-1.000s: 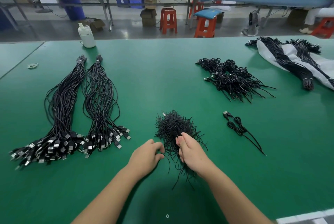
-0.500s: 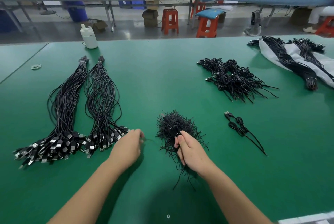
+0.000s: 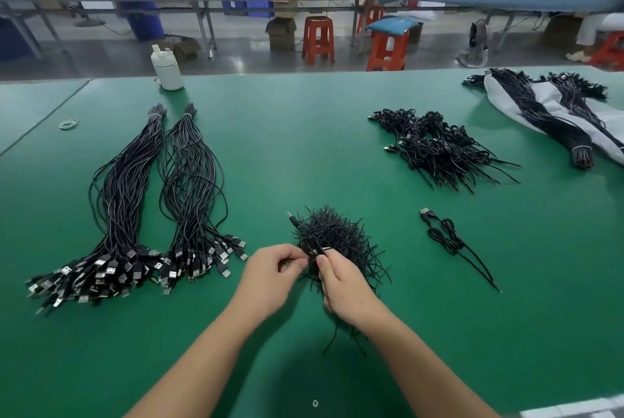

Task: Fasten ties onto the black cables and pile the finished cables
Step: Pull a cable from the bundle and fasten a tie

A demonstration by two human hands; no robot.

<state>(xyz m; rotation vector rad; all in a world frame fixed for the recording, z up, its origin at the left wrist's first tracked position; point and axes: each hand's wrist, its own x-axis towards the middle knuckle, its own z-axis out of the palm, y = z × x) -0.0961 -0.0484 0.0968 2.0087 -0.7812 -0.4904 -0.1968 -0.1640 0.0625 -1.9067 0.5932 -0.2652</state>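
Green matting (image 3: 304,147) fills my view. Ties (image 3: 334,235) lie heaped at centre: light, springy, best pinched near one end. My left hand (image 3: 270,277) and right hand (image 3: 341,282) pinch a cable (image 3: 305,237) above them; finished cables (image 3: 439,151) lie beyond.

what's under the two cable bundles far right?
A white sheet lies under the two banded cable bundles, on the green table. Whatever the sheet itself covers is hidden, and its right end runs out of frame.

Bare green table (image 3: 304,147) between cable bundles (image 3: 152,215) and finished pile (image 3: 439,151).
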